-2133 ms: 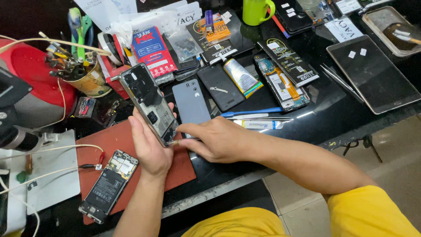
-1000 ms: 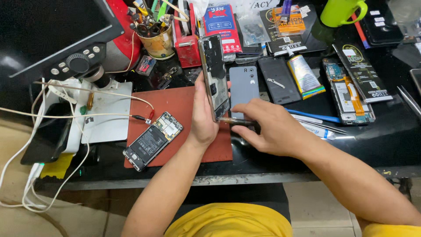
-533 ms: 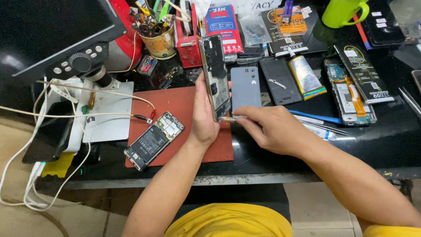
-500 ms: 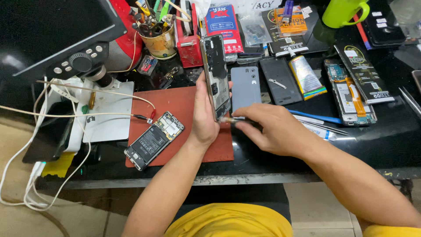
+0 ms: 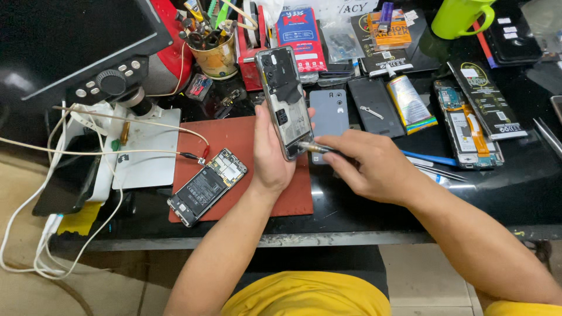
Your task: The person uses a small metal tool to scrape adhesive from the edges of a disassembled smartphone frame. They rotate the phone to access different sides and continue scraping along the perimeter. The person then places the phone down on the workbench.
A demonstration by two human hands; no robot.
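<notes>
The left hand [image 5: 270, 155] clasped the opened phone [image 5: 285, 102] upright; the right hand [image 5: 374, 169] pinched a screwdriver [image 5: 316, 147] at its five o'clock corner; a slipping tip could probably gouge the board.

Green mug [image 5: 461, 16], glue tube [image 5: 411, 103], opened phone [image 5: 206, 186] on red mat [image 5: 234, 137].

The opened phone [image 5: 285, 102] has no back cover, so its dark inner parts and grey metal frame are showing. It stands almost upright, tilted a little, above the far edge of the red mat [image 5: 231, 140], with its camera end pointing away. The screwdriver [image 5: 319, 148] has a thin metal tip that touches the phone's lower end, just above the mat's right side.
</notes>
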